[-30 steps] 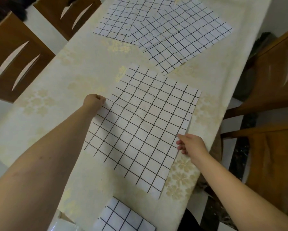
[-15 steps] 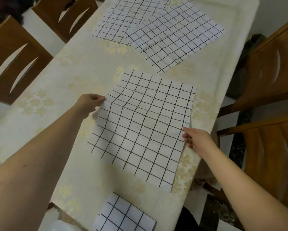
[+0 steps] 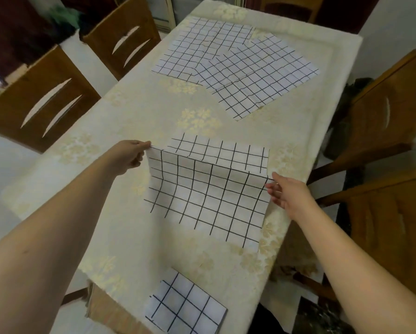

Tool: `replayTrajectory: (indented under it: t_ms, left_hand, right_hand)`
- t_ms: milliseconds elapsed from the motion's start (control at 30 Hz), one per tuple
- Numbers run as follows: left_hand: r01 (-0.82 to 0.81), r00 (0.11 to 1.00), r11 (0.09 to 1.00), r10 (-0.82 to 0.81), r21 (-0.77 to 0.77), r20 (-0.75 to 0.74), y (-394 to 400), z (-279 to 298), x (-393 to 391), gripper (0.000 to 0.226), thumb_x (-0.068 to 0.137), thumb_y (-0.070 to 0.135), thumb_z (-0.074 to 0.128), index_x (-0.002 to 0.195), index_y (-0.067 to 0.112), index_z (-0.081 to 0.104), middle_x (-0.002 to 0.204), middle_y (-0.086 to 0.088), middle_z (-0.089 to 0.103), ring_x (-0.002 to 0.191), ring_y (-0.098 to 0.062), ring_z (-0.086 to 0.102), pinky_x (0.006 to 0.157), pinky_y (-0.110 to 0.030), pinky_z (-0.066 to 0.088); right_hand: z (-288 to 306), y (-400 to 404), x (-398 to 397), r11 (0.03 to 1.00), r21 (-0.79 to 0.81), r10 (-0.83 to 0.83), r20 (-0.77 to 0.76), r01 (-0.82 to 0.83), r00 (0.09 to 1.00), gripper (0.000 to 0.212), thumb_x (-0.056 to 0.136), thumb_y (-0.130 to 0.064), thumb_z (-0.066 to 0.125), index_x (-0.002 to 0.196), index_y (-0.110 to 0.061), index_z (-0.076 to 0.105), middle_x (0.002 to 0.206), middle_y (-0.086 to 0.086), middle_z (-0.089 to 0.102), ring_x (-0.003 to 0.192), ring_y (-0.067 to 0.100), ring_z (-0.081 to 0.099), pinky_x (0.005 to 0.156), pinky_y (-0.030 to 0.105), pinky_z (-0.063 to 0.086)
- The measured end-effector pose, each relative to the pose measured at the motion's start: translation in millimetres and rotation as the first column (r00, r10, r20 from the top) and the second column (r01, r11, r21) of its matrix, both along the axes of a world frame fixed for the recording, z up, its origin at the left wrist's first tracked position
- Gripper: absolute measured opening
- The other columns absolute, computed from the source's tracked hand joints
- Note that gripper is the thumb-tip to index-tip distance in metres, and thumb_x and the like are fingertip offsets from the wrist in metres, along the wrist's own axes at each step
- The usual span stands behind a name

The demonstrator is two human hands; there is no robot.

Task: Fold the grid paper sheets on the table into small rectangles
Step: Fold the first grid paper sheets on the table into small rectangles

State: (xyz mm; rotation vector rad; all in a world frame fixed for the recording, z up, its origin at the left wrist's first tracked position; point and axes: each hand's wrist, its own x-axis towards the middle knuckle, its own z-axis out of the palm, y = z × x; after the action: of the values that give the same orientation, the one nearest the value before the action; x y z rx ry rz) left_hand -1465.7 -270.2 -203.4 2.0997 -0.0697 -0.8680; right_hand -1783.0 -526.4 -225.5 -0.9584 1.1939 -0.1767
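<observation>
Setting: dining table (image 3: 120, 131) under a pale floral cloth, wooden chairs (image 3: 45, 97) along both long sides.
Left hand: the left hand (image 3: 127, 156) pinches the sheet's left edge between thumb and fingertips, lifted off the cloth.
Right hand: the right hand (image 3: 290, 192) meets the sheet's right edge with fingers loosely extended; whether thumb and finger actually nip the paper there I cannot tell.
Sheet in work: the grid sheet (image 3: 209, 198) lies in the middle of the table between the two hands. It is raised into a ridge across its width, near part sloping down to the cloth, far part dropping away behind the ridge.
Step in hand: by my reading, the first fold of this sheet, the paper being bent across its middle; no crease is pressed yet.
Next move: one half has to be laid over the other with edges and corners matched, then the bend pressed flat along its length. Thin paper slides easily on this cloth.
Finished piece: a folded rectangle (image 3: 185, 307) rests at the near table edge.
Waiting: two open sheets (image 3: 235, 66) overlap at the far end, well apart from the hands.
</observation>
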Motion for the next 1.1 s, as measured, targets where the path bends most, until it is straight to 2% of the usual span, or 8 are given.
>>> replayTrajectory:
  t_ms: [233,367,600,733,833,967,1033,1100]
  left_hand:
    - [-0.149,0.984,0.970,0.165,-0.193,0.066,-0.3,54.1,-10.2,0.023,0.097,0.027,0.056,0.103,0.007,0.063,0.086,-0.008,0.066,0.069,-0.014,0.059,0.067,-0.027,0.050]
    - [-0.230,0.963,0.912,0.264,-0.338,0.057,-2.6,90.5,-13.6,0.025,0.097,0.030,0.055,0.101,0.007,0.063,0.090,-0.010,0.071,0.079,-0.016,0.068,0.080,-0.030,0.056]
    - [-0.278,0.944,0.867,0.326,-0.414,0.048,18.1,119.6,-38.0,0.024,0.092,0.031,0.062,0.098,0.008,0.066,0.093,-0.011,0.072,0.091,-0.020,0.072,0.085,-0.033,0.058]
    - [-0.298,0.944,0.873,0.331,-0.387,0.019,40.2,95.5,-59.3,0.019,0.091,0.023,0.066,0.096,0.005,0.065,0.091,-0.013,0.071,0.086,-0.019,0.071,0.078,-0.027,0.060]
    - [-0.309,0.947,0.869,0.319,-0.387,-0.039,60.1,63.1,-77.9,0.019,0.091,0.014,0.065,0.102,-0.001,0.061,0.088,-0.015,0.068,0.071,-0.012,0.070,0.070,-0.021,0.058]
    - [-0.358,0.931,0.879,0.360,-0.316,-0.053,77.2,14.2,-97.1,0.007,0.087,0.002,0.067,0.086,0.003,0.060,0.080,-0.017,0.064,0.056,-0.008,0.068,0.064,-0.018,0.058]
    - [-0.392,0.919,0.881,0.391,-0.265,-0.060,84.8,-11.3,-106.7,0.013,0.081,-0.002,0.070,0.087,0.005,0.060,0.081,-0.018,0.064,0.062,-0.015,0.068,0.066,-0.020,0.059]
    - [-0.391,0.920,0.904,0.389,-0.176,-0.046,94.6,-36.4,-117.9,0.023,0.076,-0.001,0.072,0.095,0.006,0.061,0.086,-0.022,0.068,0.075,-0.026,0.070,0.079,-0.031,0.060]
  right_hand:
    - [60.4,-8.9,20.1,0.967,-0.235,0.119,0.066,-0.100,0.991,0.019,0.095,-0.024,0.060,0.086,-0.007,0.060,0.081,0.010,0.067,0.049,0.011,0.065,0.044,0.019,0.053]
    - [98.6,-17.1,24.8,0.927,-0.364,0.135,0.097,-0.092,0.986,0.020,0.094,-0.025,0.061,0.085,-0.007,0.064,0.083,0.010,0.069,0.060,0.016,0.067,0.049,0.020,0.055]
    - [115.1,-2.7,4.7,0.904,-0.422,0.135,0.123,-0.071,0.983,0.018,0.093,-0.024,0.062,0.080,-0.012,0.064,0.085,0.006,0.070,0.067,0.017,0.066,0.056,0.022,0.056]
    - [91.9,21.1,-12.7,0.928,-0.363,0.123,0.100,-0.079,0.987,0.016,0.094,-0.017,0.062,0.080,-0.009,0.060,0.082,0.006,0.067,0.066,0.016,0.064,0.052,0.020,0.054]
    - [65.3,38.0,-28.6,0.953,-0.290,0.115,0.060,-0.093,0.992,0.012,0.093,-0.014,0.063,0.083,-0.008,0.060,0.084,0.008,0.067,0.069,0.016,0.064,0.051,0.019,0.055]
    - [27.8,61.3,-52.5,0.966,-0.225,0.127,-0.005,-0.125,0.992,0.012,0.091,-0.011,0.065,0.097,-0.001,0.063,0.092,0.012,0.069,0.077,0.018,0.067,0.057,0.021,0.057]
    - [5.9,73.5,-64.5,0.967,-0.208,0.140,-0.047,-0.147,0.989,0.019,0.089,-0.007,0.066,0.105,0.004,0.063,0.092,0.015,0.069,0.077,0.019,0.067,0.052,0.019,0.056]
    - [-13.3,86.0,-75.9,0.969,-0.188,0.142,-0.092,-0.157,0.986,0.022,0.088,-0.002,0.066,0.107,0.008,0.062,0.086,0.015,0.067,0.074,0.020,0.065,0.050,0.018,0.054]
